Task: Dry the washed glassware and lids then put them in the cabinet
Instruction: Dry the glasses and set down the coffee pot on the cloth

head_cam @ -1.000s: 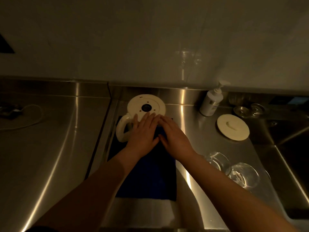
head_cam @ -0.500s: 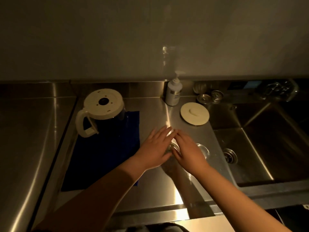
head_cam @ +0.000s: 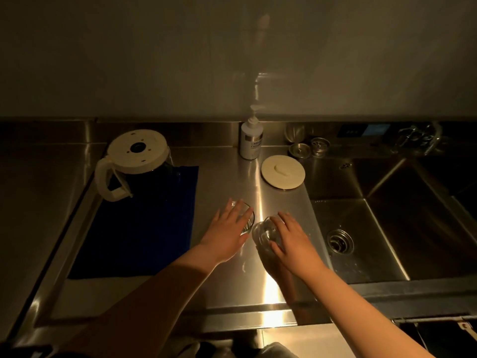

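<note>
Head view: two hands are reaching over a steel counter (head_cam: 227,177), and two glasses are sitting near the middle of it. The left hand (head_cam: 227,233) is lying over the left glass (head_cam: 246,220) with fingers straight and spread, not curled round it. At 3 o'clock of it, the right hand (head_cam: 291,239) is wrapping its fingers and thumb round the right glass (head_cam: 264,233), which is tilting.

At 10 o'clock of the hands, one carafe (head_cam: 134,161) is standing upside down on the far end of one blue cloth (head_cam: 144,223). At 1 o'clock, one round lid (head_cam: 282,171) is lying flat on the counter, with one soap bottle (head_cam: 250,140) standing just behind it. Two metal strainers (head_cam: 308,148) are sitting at the back edge. At 3 o'clock, one sink (head_cam: 413,228) is showing one drain.
</note>
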`<state>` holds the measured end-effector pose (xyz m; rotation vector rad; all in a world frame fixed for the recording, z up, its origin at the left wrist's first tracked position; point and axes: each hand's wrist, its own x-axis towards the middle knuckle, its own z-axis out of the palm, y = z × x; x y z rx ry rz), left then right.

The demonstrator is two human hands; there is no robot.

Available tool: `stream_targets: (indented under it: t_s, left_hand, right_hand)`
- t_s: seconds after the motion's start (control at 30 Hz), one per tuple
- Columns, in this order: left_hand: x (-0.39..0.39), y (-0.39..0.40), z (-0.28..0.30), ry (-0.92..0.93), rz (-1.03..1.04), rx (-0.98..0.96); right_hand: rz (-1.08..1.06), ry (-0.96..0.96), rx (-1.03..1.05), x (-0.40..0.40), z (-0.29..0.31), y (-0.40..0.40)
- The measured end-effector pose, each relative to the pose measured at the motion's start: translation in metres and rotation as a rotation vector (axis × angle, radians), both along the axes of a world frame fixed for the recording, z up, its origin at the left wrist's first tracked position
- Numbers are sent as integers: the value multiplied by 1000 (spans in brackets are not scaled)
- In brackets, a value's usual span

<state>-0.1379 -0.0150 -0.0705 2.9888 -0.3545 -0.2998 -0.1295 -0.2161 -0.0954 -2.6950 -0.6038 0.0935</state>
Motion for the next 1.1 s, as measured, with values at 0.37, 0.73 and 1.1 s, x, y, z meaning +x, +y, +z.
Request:
stream_targets:
  t_s: [0.37,0.73,1.1]
  left_hand:
    - [6,-2,3,7,82,-1]
    - [12,16,7,17,112,10]
    - [26,13,3,35,26,179]
  right_hand:
    - [57,16,41,14,1,11]
    - [134,25,53,34,1,33]
    - [91,71,69,34,-5,20]
